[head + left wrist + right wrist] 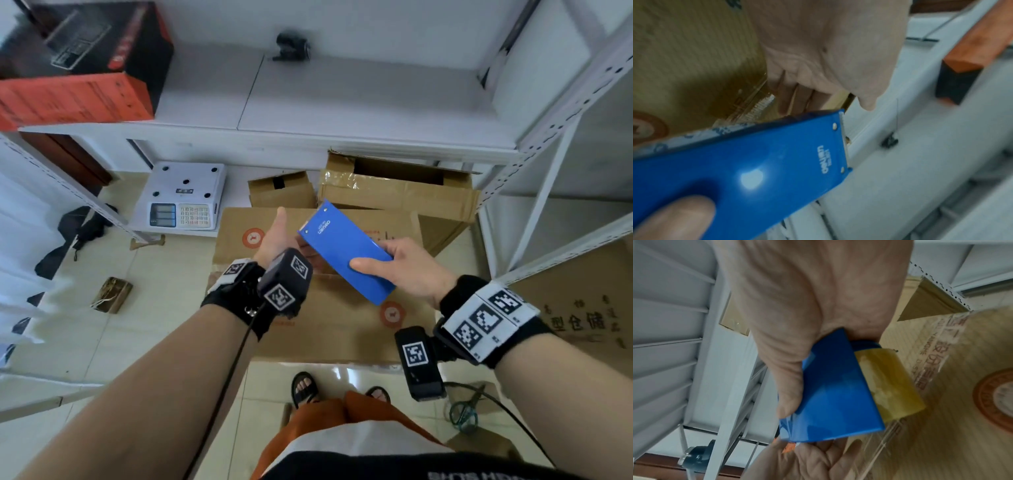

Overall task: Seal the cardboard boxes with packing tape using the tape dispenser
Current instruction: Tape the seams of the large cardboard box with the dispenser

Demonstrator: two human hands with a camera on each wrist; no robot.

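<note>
My right hand (pixel 383 257) grips the rear of a blue tape dispenser (pixel 344 250), thumb on its top face, holding it tilted in the air over a large closed cardboard box (pixel 308 318) on the floor. The right wrist view shows the yellowish tape roll (pixel 890 386) seated under the blue cover (pixel 834 394). My left hand (pixel 277 236) lies palm up beside and under the dispenser's cutter end, fingers loose. In the left wrist view a clear strip of tape (pixel 754 107) runs near the left fingers (pixel 795 94); whether they touch it is hidden.
A white metal shelf (pixel 342 102) stands ahead with a red-and-black box (pixel 78 68) on it. Under it sit a white scale (pixel 181 195) and two smaller cardboard boxes (pixel 281 188) (pixel 397 185). Scissors (pixel 462 411) lie on the tiles at right, near my sandalled feet (pixel 305 387).
</note>
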